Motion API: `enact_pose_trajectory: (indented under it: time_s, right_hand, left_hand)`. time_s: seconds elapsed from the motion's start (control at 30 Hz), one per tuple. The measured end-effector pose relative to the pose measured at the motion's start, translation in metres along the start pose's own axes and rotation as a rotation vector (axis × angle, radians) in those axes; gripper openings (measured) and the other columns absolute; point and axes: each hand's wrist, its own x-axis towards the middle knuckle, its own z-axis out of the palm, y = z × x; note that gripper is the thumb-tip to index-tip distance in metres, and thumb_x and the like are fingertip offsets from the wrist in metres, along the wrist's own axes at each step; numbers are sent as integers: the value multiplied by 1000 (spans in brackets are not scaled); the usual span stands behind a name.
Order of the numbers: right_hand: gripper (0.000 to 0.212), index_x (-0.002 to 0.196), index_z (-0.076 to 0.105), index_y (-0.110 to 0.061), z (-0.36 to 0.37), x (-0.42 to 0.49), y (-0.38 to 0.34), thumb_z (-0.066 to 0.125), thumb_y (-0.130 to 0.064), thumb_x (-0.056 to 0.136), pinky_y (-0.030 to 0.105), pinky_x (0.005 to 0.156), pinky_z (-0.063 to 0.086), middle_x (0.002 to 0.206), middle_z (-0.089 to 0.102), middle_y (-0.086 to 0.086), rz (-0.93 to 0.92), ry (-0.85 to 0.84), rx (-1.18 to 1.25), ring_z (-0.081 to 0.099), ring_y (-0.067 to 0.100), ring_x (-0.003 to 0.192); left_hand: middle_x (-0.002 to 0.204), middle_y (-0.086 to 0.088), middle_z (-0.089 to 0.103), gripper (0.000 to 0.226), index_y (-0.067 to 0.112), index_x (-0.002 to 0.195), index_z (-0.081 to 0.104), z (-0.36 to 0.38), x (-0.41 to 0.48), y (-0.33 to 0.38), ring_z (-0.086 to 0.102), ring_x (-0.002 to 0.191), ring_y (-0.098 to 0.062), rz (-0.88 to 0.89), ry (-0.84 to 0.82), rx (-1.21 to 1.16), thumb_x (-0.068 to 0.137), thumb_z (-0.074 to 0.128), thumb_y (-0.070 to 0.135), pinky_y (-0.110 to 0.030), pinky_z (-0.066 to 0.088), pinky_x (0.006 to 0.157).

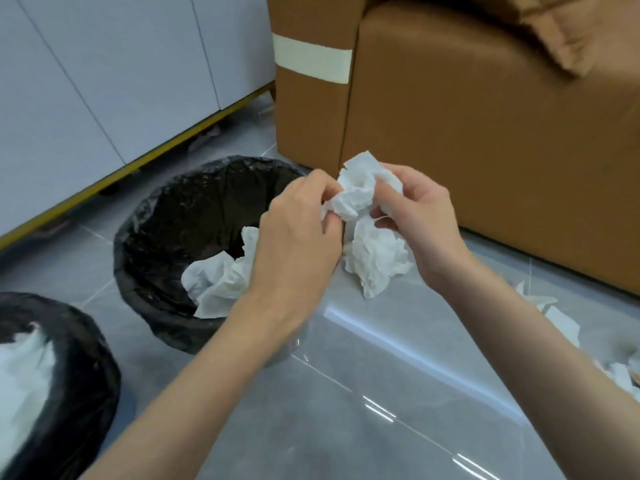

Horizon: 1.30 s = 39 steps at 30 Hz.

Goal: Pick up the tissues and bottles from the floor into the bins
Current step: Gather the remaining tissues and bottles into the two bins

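Left hand [298,233] and right hand [419,216] pinch a tissue wad [360,199] just right of the lined bin [145,216]; crumpled tissues [218,282] inside.

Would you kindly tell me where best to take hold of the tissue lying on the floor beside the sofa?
Probably pinch the raised crumpled folds of the floor tissue from straight above: it lies low on the glossy tiles. The right hand is nearest, but it and the left hand hold a tissue wad.

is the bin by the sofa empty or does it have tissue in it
Not empty: crumpled white tissue lies inside the black-lined bin, at its near side.
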Motion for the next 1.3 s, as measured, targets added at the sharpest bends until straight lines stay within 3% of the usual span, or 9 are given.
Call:
enact_pose_trajectory:
  time_s: [0.17, 0.3, 0.57, 0.77, 0.83, 0.97, 1.07, 1.2, 1.3]
  right_hand:
    - [42, 133, 56, -25, 58, 8, -20, 57, -34, 92, 23, 101, 42, 129, 59, -13, -194, -239, -445, 53, 3, 118]
    - [38, 133, 56, -27, 78, 7, -15, 50, -35, 96, 26, 107, 32, 137, 54, -8, -344, -222, -675, 45, 14, 128]
    - [43, 138, 48, -21, 48, 9, 17, 51, -25, 95, 20, 104, 20, 149, 36, 1, -208, -110, -871, 26, 20, 138]
    - [31, 99, 68, -4, 44, 1, 38, 47, -27, 95, 34, 81, 56, 96, 69, 16, 66, -168, -399, 65, 26, 91]
    - [38, 96, 65, 6, 45, -1, 41, 46, -27, 98, 23, 68, 58, 98, 68, 23, 163, -142, -239, 67, 29, 90]
    - [39, 84, 66, 10, 45, -8, 43, 47, -21, 98, 20, 57, 53, 82, 72, 15, 230, -79, -93, 69, 19, 69]
    - [30, 81, 70, 0, 41, -12, 43, 50, -15, 96, 22, 55, 53, 81, 71, 7, 252, -62, -35, 67, 16, 66]
    - [24, 114, 66, -13, 32, -22, 41, 58, -23, 94, 28, 58, 57, 106, 69, 3, 303, -26, 36, 67, 24, 84]
    - [32, 124, 61, -16, 26, -33, 35, 62, -23, 92, 28, 59, 58, 111, 66, 3, 270, -74, 67, 70, 20, 80]
  left_hand:
    - [111, -3, 58, 30, 22, 121, 50, -37, 4, -55, 58, 95, -26, -238, -160, 388, 92, 50, 12, -43, 50, 76]
    - [145, -8, 35, 70, 22, 148, 21, -55, 3, -77, 46, 123, -31, -389, -432, 550, 88, 54, 6, -44, 45, 89]
    - [159, -2, 11, 61, 24, 151, 14, -13, 26, -82, 20, 143, -28, -163, -540, 394, 98, 44, 25, -43, 28, 113]
    - [159, -2, -10, 75, 35, 149, -10, 52, 20, -123, 13, 144, -36, -201, -1158, 581, 98, 44, 23, -51, 21, 114]
    - [159, -1, -11, 84, 41, 145, -19, 49, 23, -125, 10, 145, -36, -225, -1249, 634, 96, 47, 25, -51, 21, 114]
    - [159, -9, 6, 81, 38, 147, -16, 41, 33, -114, 18, 144, -32, -230, -1259, 603, 95, 46, 41, -47, 24, 114]
    - [159, -13, 1, 72, 27, 151, -7, 23, 28, -94, 14, 145, -31, -270, -1069, 432, 98, 42, 38, -42, 21, 116]
    - [147, -9, 39, 48, 18, 146, 31, -13, 6, -66, 38, 134, -27, -186, -660, 319, 101, 34, 33, -43, 34, 109]
    - [126, 1, 59, 42, 27, 127, 53, -33, -25, -43, 50, 120, -20, -173, -623, 206, 99, 28, 46, -42, 41, 100]
